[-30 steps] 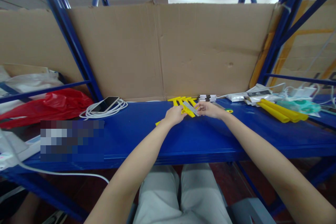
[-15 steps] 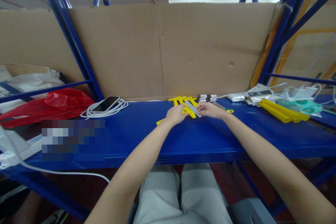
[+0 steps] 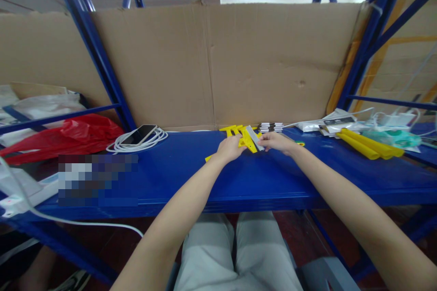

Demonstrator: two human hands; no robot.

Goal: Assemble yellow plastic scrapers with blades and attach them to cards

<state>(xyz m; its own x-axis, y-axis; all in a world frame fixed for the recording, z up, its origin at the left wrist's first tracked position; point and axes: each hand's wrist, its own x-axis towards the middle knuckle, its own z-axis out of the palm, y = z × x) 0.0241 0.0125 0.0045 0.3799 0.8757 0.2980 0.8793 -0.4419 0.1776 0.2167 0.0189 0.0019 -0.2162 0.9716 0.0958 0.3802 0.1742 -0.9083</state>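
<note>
Left hand: fingers closed around a yellow tool, its head angled to the right, above the middle of the blue bench. Right hand: fingertips pinching the near end of a grey strip, which lies along the tool's head; whether it is seated cannot be told. Far side: yellow T-shaped pieces, in a row; a white-and-black stack, just to their right. Handling, as judged: tool best held firm, strip lined up parallel with the head, light even pressure, fingertips clear of the strip's long edges.
</note>
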